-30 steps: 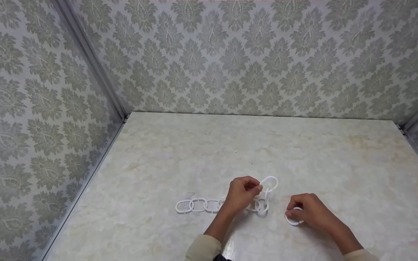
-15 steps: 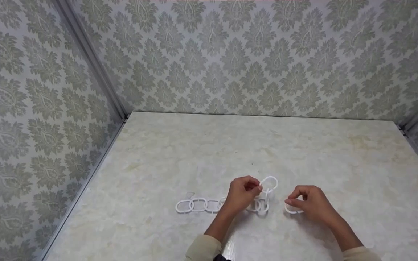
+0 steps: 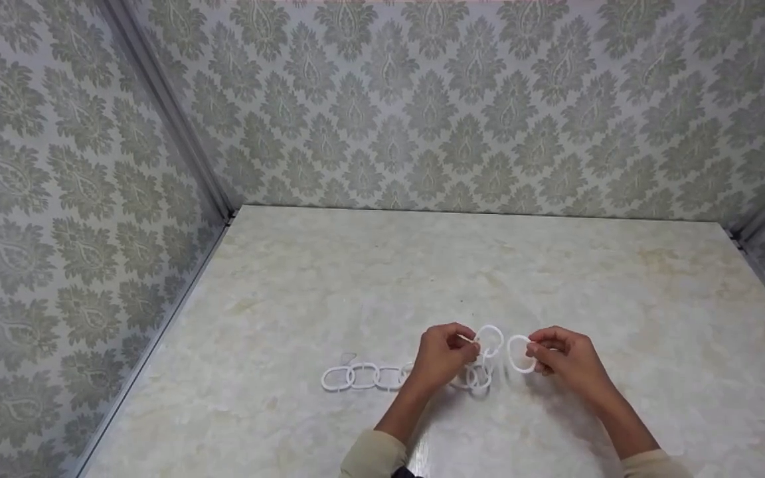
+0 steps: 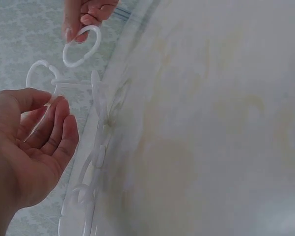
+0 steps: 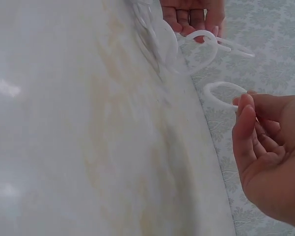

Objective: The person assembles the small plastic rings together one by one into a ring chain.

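Observation:
A chain of white plastic links point(image 3: 364, 376) lies across the table, its right end lifted. My left hand point(image 3: 445, 355) pinches the raised end link point(image 3: 491, 327) between thumb and fingertips; part of the chain is hidden behind that hand and forearm. To the right, my right hand point(image 3: 568, 358) pinches a single loose white link point(image 3: 512, 352), held up close beside the end link with a narrow gap between them. In the left wrist view the loose link point(image 4: 65, 54) has a small break in its ring, and the chain point(image 4: 99, 128) hangs down to the tabletop.
The pale marbled table point(image 3: 289, 265) reaches back to a patterned wall point(image 3: 422, 99). Another patterned panel point(image 3: 57, 232) stands along the left side. A small clear scrap point(image 3: 348, 357) lies just behind the chain's left part.
My right hand has lifted the loose link off the table and brought it up and left, close to the chain's end link. The left hand has stayed nearly still, its link turning slightly.

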Demonstrator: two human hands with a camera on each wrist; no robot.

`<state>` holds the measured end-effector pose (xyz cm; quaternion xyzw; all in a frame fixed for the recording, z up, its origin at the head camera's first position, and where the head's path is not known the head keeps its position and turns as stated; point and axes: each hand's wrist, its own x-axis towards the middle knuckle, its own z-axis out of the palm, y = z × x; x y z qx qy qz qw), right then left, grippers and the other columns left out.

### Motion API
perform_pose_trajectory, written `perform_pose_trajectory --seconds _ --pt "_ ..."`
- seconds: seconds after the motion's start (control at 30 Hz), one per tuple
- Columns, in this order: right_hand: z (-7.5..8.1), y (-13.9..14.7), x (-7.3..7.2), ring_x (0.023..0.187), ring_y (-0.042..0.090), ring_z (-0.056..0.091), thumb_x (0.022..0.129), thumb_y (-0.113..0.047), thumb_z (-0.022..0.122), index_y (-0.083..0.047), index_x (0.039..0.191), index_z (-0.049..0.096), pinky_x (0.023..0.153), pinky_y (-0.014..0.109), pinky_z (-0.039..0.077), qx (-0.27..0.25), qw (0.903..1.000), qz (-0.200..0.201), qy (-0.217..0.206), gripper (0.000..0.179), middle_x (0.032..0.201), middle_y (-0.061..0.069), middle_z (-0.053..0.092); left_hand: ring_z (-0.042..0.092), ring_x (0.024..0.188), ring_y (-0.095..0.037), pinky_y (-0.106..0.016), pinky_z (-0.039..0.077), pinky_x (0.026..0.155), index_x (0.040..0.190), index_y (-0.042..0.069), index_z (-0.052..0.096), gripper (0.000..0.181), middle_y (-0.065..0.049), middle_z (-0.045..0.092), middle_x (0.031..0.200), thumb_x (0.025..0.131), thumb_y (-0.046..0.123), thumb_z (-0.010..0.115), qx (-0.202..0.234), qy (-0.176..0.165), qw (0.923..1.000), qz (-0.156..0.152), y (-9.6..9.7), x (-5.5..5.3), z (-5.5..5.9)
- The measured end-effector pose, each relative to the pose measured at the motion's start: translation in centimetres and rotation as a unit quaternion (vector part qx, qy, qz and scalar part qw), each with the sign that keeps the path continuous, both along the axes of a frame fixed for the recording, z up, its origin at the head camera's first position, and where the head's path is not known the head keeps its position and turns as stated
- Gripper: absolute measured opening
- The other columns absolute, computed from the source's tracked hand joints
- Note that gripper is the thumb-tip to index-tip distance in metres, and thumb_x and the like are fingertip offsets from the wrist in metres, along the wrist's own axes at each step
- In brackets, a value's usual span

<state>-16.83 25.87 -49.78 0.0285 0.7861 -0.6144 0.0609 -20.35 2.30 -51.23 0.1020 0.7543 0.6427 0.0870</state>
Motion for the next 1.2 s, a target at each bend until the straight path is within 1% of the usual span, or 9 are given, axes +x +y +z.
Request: perform_pose_trajectory --seconds 0.1,0.17,0.37,0.5,0.67,0.8,0.9,1.1,1.2 --pt "0.0 -0.3 -0.1 0.068 0.004 0.064 0.1 -0.007 0.061 0.013 0.131 0.055 0.068 0.021 0.058 -0.015 0.9999 -0.001 -0.008 0.038 0.085 -0.007 0.071 0.065 0.067 -0.003 -0.018 0.051 0.062 0.093 0.0 0.072 0.007 -0.01 0.075 0.08 0.089 0.006 0.071 0.006 -0.006 1.0 0.004 0.1 0.0 0.0" --pt "0.0 -0.6 -0.2 0.067 0.003 0.064 0.1 -0.006 0.061 0.013 0.134 0.054 0.067 0.02 0.058 -0.021 0.9996 -0.01 -0.014 0.04 0.084 -0.008 0.07 0.065 0.067 -0.002 -0.018 0.051 0.062 0.092 0.001 0.072 0.008 -0.011 0.075 0.081 0.09 0.008 0.072 0.007 0.0 1.0 0.0 0.1 0.1 -0.1" --pt "-0.1 -1.4 -0.4 0.067 0.005 0.063 0.099 -0.007 0.063 0.012 0.134 0.055 0.066 0.02 0.058 -0.033 0.9981 -0.04 -0.034 0.04 0.082 -0.007 0.071 0.065 0.068 -0.001 -0.017 0.051 0.063 0.089 -0.001 0.07 0.007 -0.015 0.077 0.082 0.09 0.006 0.073 -0.001 0.02 0.9998 -0.01 0.1 0.2 -0.2" --pt "-0.2 -1.9 -0.5 0.067 0.005 0.065 0.099 -0.008 0.063 0.011 0.134 0.054 0.067 0.02 0.059 -0.053 0.9968 -0.039 -0.045 0.041 0.081 -0.007 0.071 0.066 0.068 -0.002 -0.016 0.051 0.063 0.087 0.0 0.071 0.006 -0.013 0.077 0.081 0.089 0.005 0.075 -0.013 0.022 0.9996 -0.015 0.3 0.3 -0.1" --pt "-0.2 -1.9 -0.6 0.07 0.005 0.067 0.099 -0.008 0.063 0.009 0.134 0.054 0.07 0.021 0.059 -0.074 0.9958 -0.039 -0.036 0.04 0.083 -0.007 0.072 0.063 0.068 0.001 -0.015 0.051 0.064 0.087 0.0 0.073 0.006 -0.012 0.077 0.081 0.088 0.005 0.076 -0.031 0.036 0.9985 -0.028 0.3 0.4 -0.1" --pt "-0.2 -1.3 -0.8 0.075 0.005 0.069 0.098 -0.005 0.064 0.006 0.129 0.055 0.071 0.021 0.059 -0.082 0.9939 -0.066 -0.033 0.035 0.086 -0.008 0.071 0.06 0.07 0.002 -0.016 0.051 0.068 0.091 0.002 0.075 0.006 -0.01 0.077 0.085 0.089 0.007 0.076 -0.051 0.053 0.997 -0.026 0.0 0.3 -0.5" --pt "-0.3 -0.3 -1.2 0.078 0.005 0.072 0.097 -0.005 0.065 0.002 0.125 0.054 0.072 0.02 0.06 -0.094 0.9921 -0.075 -0.038 0.032 0.086 -0.009 0.069 0.06 0.074 0.002 -0.017 0.051 0.071 0.095 0.002 0.076 0.008 -0.009 0.076 0.088 0.09 0.008 0.074 -0.058 0.059 0.9962 -0.026 -0.4 0.1 -0.7" --pt "-1.4 2.4 -2.2 0.083 0.001 0.072 0.099 -0.008 0.064 0.006 0.142 0.043 0.075 0.016 0.058 -0.089 0.9933 -0.053 -0.052 0.051 0.088 -0.012 0.068 0.059 0.077 0.0 -0.019 0.052 0.074 0.097 0.003 0.076 0.009 -0.007 0.075 0.089 0.093 0.007 0.069 -0.089 0.092 0.9917 -0.008 -1.7 -0.5 -0.9" --pt "-2.0 3.8 -2.4 0.082 -0.002 0.07 0.1 -0.009 0.063 0.008 0.142 0.044 0.075 0.016 0.057 -0.076 0.9934 -0.061 -0.061 0.049 0.087 -0.013 0.07 0.06 0.078 -0.003 -0.02 0.052 0.075 0.098 0.004 0.076 0.01 -0.005 0.075 0.088 0.094 0.007 0.067 -0.122 0.11 0.9864 0.009 -3.1 -0.8 -0.7"
